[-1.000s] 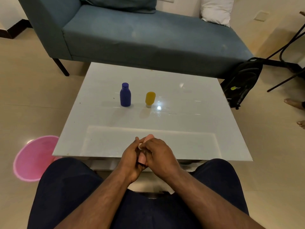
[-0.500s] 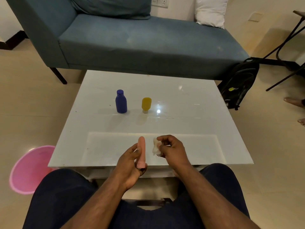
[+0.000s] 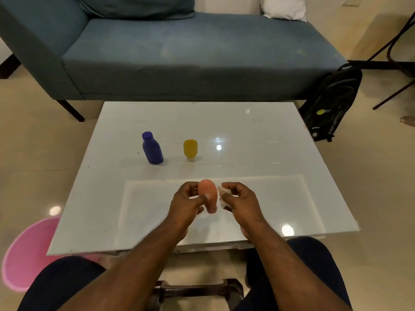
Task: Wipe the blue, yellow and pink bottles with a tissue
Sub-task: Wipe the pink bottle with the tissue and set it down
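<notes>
The left hand (image 3: 187,202) held the pink bottle (image 3: 208,195) above the near half of the white bench (image 3: 258,176), its grip curled round the lower body with the thumb pressed across the front. The bottle's rounded end pointed up toward the camera and its narrow end pointed down. At three o'clock from the bottle, just beside it, the right hand (image 3: 241,202) had its grip pinched on a crumpled white tissue (image 3: 222,199), fingers curled over the wad; whether the tissue touched the bottle I could not tell.

Toward twelve o'clock from the hands, well apart from them, the blue bottle (image 3: 152,148) stood upright on the bench with its cap on top. At three o'clock from it, near but not touching, the yellow bottle (image 3: 190,149) stood on its pale cap, rounded end up. Bright spots of reflected light lay on the glossy top at three o'clock from the yellow bottle.

Beyond the bench at twelve o'clock stood a blue-grey sofa (image 3: 179,57) with a white cushion (image 3: 284,6) at its far right corner. A black backpack (image 3: 332,104) leaned on the floor at two o'clock from the bench, and a pink basin (image 3: 27,252) sat on the floor at eight o'clock. The person's knees, in dark trousers, showed at six o'clock.
</notes>
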The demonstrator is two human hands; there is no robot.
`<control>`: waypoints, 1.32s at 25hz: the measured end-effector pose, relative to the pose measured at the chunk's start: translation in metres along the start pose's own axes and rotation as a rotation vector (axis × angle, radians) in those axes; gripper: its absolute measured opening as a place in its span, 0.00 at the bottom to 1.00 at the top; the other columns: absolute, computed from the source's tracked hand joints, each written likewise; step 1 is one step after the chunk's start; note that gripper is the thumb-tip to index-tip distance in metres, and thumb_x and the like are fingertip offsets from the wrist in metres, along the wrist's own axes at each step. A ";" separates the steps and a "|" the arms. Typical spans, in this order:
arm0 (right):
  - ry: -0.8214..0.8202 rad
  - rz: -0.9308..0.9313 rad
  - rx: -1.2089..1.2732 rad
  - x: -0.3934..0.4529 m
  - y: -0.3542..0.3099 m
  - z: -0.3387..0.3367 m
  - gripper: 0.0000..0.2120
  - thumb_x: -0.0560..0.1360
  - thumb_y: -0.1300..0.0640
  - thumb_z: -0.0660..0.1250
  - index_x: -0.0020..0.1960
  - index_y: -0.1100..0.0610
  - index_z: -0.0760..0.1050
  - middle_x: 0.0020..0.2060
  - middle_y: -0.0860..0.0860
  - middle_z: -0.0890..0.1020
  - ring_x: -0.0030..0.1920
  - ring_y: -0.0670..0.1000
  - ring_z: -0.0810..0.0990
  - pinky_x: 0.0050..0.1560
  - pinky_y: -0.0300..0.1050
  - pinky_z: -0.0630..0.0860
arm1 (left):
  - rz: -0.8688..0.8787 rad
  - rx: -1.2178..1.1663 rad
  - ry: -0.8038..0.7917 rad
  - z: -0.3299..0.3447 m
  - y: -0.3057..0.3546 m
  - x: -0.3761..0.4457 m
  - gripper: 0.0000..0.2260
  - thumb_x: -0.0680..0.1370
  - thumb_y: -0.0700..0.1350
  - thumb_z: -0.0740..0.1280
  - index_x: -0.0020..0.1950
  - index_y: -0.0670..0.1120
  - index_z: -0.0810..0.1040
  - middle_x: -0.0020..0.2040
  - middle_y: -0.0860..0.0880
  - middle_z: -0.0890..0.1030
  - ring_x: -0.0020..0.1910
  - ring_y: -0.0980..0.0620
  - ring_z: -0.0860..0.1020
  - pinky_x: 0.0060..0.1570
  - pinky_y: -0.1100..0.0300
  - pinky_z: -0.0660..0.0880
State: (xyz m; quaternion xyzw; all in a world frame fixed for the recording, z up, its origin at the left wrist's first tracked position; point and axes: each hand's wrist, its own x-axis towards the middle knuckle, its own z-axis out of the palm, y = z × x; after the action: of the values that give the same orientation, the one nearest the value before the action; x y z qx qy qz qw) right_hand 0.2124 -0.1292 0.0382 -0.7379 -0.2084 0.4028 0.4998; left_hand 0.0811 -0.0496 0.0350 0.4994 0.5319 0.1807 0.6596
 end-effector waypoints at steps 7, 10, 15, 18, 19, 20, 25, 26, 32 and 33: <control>0.061 0.148 0.289 0.046 0.014 -0.022 0.09 0.75 0.56 0.70 0.55 0.53 0.79 0.51 0.52 0.83 0.53 0.54 0.82 0.52 0.48 0.81 | 0.212 0.258 0.098 0.036 0.041 0.090 0.09 0.77 0.42 0.72 0.55 0.49 0.77 0.54 0.50 0.82 0.54 0.47 0.81 0.54 0.51 0.79; 0.073 0.154 0.371 0.060 0.011 -0.028 0.07 0.76 0.58 0.68 0.54 0.54 0.80 0.50 0.53 0.84 0.51 0.54 0.83 0.50 0.46 0.81 | 0.260 0.306 0.109 0.049 0.055 0.117 0.08 0.77 0.40 0.71 0.54 0.48 0.76 0.52 0.50 0.82 0.51 0.48 0.82 0.49 0.55 0.78; 0.091 0.200 0.449 0.071 0.015 -0.034 0.10 0.77 0.64 0.64 0.52 0.54 0.80 0.51 0.51 0.83 0.53 0.55 0.82 0.48 0.44 0.81 | 0.289 0.373 0.111 0.065 0.067 0.144 0.08 0.77 0.38 0.70 0.53 0.48 0.77 0.51 0.51 0.82 0.51 0.47 0.83 0.53 0.51 0.79; 0.105 0.224 0.499 0.075 0.016 -0.035 0.11 0.78 0.65 0.62 0.52 0.53 0.80 0.52 0.50 0.83 0.54 0.54 0.81 0.48 0.45 0.81 | 0.299 0.391 0.101 0.071 0.069 0.152 0.08 0.77 0.38 0.70 0.53 0.48 0.76 0.50 0.51 0.81 0.51 0.47 0.82 0.54 0.51 0.79; 0.106 0.232 0.520 0.076 0.017 -0.035 0.11 0.79 0.65 0.61 0.52 0.54 0.80 0.52 0.51 0.82 0.54 0.54 0.81 0.48 0.45 0.81 | 0.298 0.392 0.099 0.072 0.070 0.154 0.08 0.77 0.38 0.70 0.53 0.48 0.76 0.51 0.50 0.82 0.52 0.46 0.82 0.55 0.49 0.79; 0.107 0.238 0.531 0.076 0.017 -0.036 0.11 0.79 0.65 0.61 0.53 0.54 0.80 0.53 0.51 0.82 0.54 0.54 0.81 0.48 0.46 0.81 | 0.295 0.394 0.098 0.073 0.069 0.155 0.08 0.77 0.38 0.70 0.53 0.48 0.76 0.52 0.49 0.82 0.52 0.45 0.82 0.56 0.48 0.80; 0.110 0.225 0.461 0.076 0.017 -0.036 0.12 0.77 0.67 0.63 0.56 0.56 0.79 0.52 0.50 0.81 0.52 0.53 0.81 0.47 0.43 0.82 | 0.273 0.406 0.095 0.075 0.067 0.162 0.09 0.77 0.37 0.70 0.53 0.48 0.76 0.54 0.47 0.82 0.54 0.44 0.82 0.57 0.47 0.79; 0.109 0.223 0.452 0.076 0.017 -0.036 0.12 0.77 0.68 0.63 0.56 0.56 0.79 0.52 0.49 0.81 0.52 0.53 0.82 0.47 0.43 0.82 | 0.267 0.403 0.094 0.075 0.067 0.163 0.09 0.77 0.37 0.70 0.53 0.48 0.76 0.54 0.47 0.82 0.53 0.44 0.82 0.57 0.47 0.79; 0.098 0.205 0.403 0.073 0.017 -0.035 0.07 0.76 0.66 0.67 0.50 0.56 0.80 0.46 0.50 0.84 0.49 0.52 0.83 0.49 0.45 0.81 | 0.210 0.407 0.076 0.073 0.067 0.162 0.16 0.76 0.39 0.72 0.63 0.46 0.75 0.58 0.49 0.81 0.59 0.45 0.80 0.61 0.47 0.77; 0.094 0.208 0.411 0.073 0.017 -0.035 0.06 0.76 0.65 0.67 0.49 0.57 0.80 0.46 0.52 0.84 0.49 0.52 0.83 0.49 0.47 0.81 | 0.190 0.390 0.066 0.071 0.068 0.158 0.20 0.76 0.40 0.73 0.67 0.46 0.74 0.61 0.49 0.80 0.61 0.46 0.79 0.63 0.48 0.76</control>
State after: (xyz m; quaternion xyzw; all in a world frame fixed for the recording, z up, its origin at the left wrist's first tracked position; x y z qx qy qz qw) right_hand 0.2818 -0.1045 0.0007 -0.6560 -0.0213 0.4511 0.6047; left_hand 0.2222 0.0682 0.0056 0.6592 0.5287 0.1519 0.5126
